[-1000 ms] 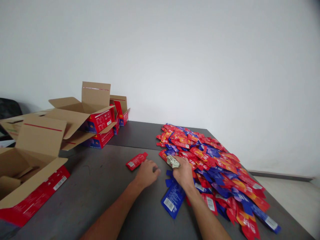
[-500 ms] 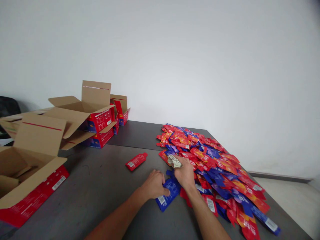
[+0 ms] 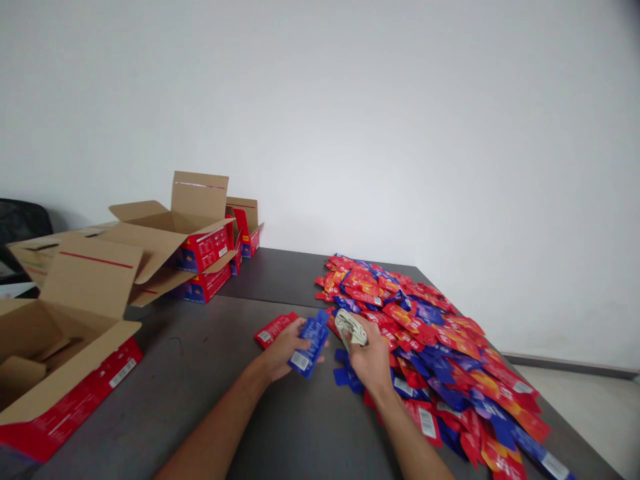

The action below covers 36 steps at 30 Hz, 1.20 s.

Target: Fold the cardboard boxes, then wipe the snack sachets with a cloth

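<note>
My left hand grips a blue pouch with a narrow neck and a barcode label, raised over the dark table. Just behind it a red pouch lies on the table, partly covered by the hand. In my right hand is a folded whitish cloth, pinched between thumb and fingers at the near left edge of a large heap of red and blue pouches. Beside that hand, more blue pouches rest on the tabletop, partly hidden.
An open red carton with raised cardboard flaps stands at the left. Behind it are stacked open cartons and another carton near the wall. The heap spreads along the table's right edge. A dark chair shows at far left.
My left hand has picked the blue pouch up off the table and moved left and up with it, beside the red pouch. My right hand still holds the cloth, nearly in place.
</note>
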{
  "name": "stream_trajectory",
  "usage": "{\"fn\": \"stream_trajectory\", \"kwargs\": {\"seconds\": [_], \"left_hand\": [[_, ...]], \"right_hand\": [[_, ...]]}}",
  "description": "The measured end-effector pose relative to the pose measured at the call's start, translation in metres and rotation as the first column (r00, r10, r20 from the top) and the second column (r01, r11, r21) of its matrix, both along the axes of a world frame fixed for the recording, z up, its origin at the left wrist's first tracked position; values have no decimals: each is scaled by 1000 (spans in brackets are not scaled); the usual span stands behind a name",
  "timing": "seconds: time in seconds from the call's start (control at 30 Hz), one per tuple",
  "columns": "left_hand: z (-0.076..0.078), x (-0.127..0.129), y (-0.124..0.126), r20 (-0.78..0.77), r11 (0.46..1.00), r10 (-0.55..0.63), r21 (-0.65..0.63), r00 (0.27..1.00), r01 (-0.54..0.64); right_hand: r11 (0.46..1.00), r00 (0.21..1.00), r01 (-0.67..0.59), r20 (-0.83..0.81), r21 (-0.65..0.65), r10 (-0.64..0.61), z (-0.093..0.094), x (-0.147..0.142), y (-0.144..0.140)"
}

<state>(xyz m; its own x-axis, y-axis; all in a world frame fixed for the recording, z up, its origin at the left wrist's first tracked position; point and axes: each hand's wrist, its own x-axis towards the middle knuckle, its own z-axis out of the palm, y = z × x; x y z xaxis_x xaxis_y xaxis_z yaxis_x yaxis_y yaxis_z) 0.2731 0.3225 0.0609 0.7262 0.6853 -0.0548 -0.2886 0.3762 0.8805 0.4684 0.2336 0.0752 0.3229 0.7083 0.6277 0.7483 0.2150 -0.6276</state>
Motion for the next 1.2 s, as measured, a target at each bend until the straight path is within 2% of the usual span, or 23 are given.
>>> {"fn": "stream_trajectory", "kwargs": {"seconds": [0.07, 0.17, 0.3, 0.4, 0.47, 0.6, 0.73, 0.8, 0.9, 1.0, 1.07, 1.2], "left_hand": [[3, 1, -2, 86, 999, -24, -39, 996, 27], [-2, 4, -2, 141, 995, -51, -80, 989, 63], [-9, 9, -1, 162, 991, -64, -105, 985, 81], [-5, 14, -5, 202, 991, -56, -111, 978, 80], [0, 17, -7, 220, 988, -36, -138, 975, 67], [5, 17, -5, 173, 980, 25, -198, 985, 10], [0, 14, 3, 78, 970, 54, -240, 995, -34], [-3, 14, 4, 69, 973, 44, -227, 997, -27], [-3, 18, -1, 95, 985, 41, -169, 995, -25], [0, 22, -9, 124, 990, 8, -142, 992, 10], [1, 23, -10, 141, 987, -14, -157, 990, 36], [-5, 20, -5, 169, 979, 1, -202, 986, 34]], "right_hand": [[997, 996, -76, 43, 22, 75, 2, -5, -2], [987, 980, -158, 132, 37, 152, 2, -11, -4], [984, 960, -165, 240, 63, 146, -6, -15, 0], [987, 952, -156, 272, 47, 137, -12, -20, 3], [981, 940, -192, 292, 24, 177, -14, -27, 2], [939, 882, -335, 325, -72, 340, -11, -47, -5], [882, 827, -447, 306, -149, 471, -7, -55, -8], [904, 858, -417, 288, -96, 426, -8, -49, -6], [967, 939, -252, 254, 46, 233, -13, -34, 0], [982, 955, -164, 266, 91, 134, -17, -24, 3], [980, 942, -188, 293, 60, 162, -18, -26, 3], [946, 887, -320, 339, -41, 315, -14, -44, -2]]}}
